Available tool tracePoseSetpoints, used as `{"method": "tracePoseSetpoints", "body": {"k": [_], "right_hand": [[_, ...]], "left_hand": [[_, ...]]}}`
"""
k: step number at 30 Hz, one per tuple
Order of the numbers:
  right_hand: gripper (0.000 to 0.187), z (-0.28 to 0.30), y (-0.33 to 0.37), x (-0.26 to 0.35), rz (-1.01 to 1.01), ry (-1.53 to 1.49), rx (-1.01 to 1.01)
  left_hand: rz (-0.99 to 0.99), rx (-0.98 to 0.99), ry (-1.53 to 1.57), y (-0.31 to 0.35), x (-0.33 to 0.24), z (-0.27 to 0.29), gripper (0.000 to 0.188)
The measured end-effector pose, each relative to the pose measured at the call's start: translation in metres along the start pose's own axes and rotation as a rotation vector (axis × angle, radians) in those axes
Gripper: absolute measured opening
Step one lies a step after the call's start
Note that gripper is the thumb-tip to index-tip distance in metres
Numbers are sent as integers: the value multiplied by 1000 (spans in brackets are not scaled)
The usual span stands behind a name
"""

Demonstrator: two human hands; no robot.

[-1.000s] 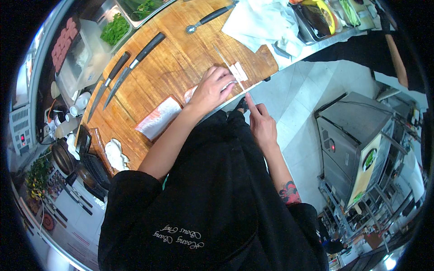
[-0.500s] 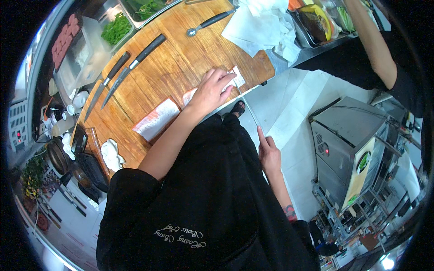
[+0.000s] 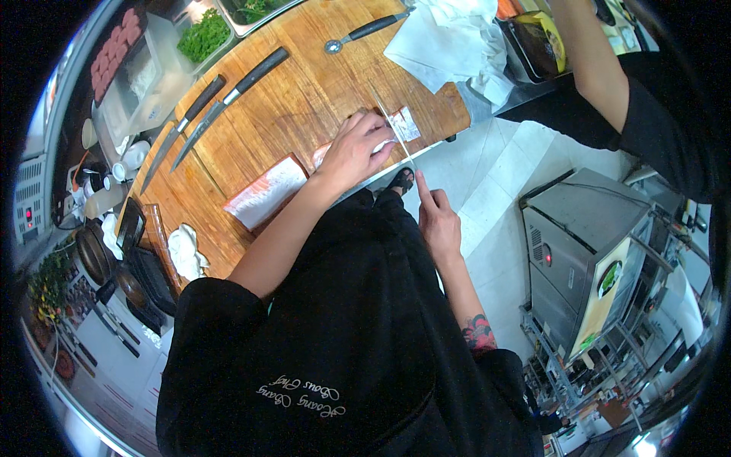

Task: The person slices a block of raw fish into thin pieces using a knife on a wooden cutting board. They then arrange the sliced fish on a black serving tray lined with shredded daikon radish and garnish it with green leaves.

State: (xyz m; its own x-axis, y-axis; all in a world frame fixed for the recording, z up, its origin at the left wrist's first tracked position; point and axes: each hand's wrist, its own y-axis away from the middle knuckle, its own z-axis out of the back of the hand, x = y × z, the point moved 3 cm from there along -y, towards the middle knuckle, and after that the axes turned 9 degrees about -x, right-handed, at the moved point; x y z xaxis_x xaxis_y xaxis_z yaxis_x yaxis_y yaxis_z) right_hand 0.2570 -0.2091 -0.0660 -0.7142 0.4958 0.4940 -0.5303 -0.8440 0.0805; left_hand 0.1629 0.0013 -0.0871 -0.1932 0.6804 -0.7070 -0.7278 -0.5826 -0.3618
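My left hand (image 3: 358, 146) holds down a pale pink fish fillet piece (image 3: 320, 155) near the front edge of the wooden cutting board (image 3: 320, 91), its fingers bent and close together. In my right hand (image 3: 440, 228), below the edge, is a long slim knife (image 3: 394, 129), the index finger stretched along it; the handle is mostly hidden. The blade lies across the fish just right of my left fingertips. Beyond the blade sits a small whitish fish piece (image 3: 406, 126). To the left of my left wrist is a larger fillet block (image 3: 266, 190), silvery white on top with pink sides.
Two dark-handled knives (image 3: 251, 81) lie at the board's left, and a small round-headed scoop (image 3: 365, 30) at its far side. White cloth (image 3: 449, 46) covers the far right corner. A co-worker's arm (image 3: 594, 68) reaches over trays there. Green herbs (image 3: 204, 36) fill a container.
The knife has moved forward across the board, its tip now well past the fish. My right hand has come up and left with it; my left hand stays put.
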Motion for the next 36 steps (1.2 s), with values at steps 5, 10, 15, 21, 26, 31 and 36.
{"method": "tracePoseSetpoints", "body": {"k": [5,10,15,21,26,31,36], "right_hand": [[70,0,10,-5,2,17,17],[71,-11,-15,5,52,6,-46],[72,-8,-6,2,7,26,-3],[73,9,41,-16,-79,25,79],[71,24,101,-54,-81,6,49],[72,24,81,-40,-53,-37,-8],[69,-1,1,4,46,7,-27]], "left_hand": [[0,-5,20,0,-1,3,18],[6,-2,37,2,1,3,18],[-1,21,19,2,3,2,21],[18,10,-16,2,-1,-2,28],[34,-10,20,-1,-5,5,26],[39,23,-15,8,-1,15,22],[45,19,-12,8,0,13,17]]}}
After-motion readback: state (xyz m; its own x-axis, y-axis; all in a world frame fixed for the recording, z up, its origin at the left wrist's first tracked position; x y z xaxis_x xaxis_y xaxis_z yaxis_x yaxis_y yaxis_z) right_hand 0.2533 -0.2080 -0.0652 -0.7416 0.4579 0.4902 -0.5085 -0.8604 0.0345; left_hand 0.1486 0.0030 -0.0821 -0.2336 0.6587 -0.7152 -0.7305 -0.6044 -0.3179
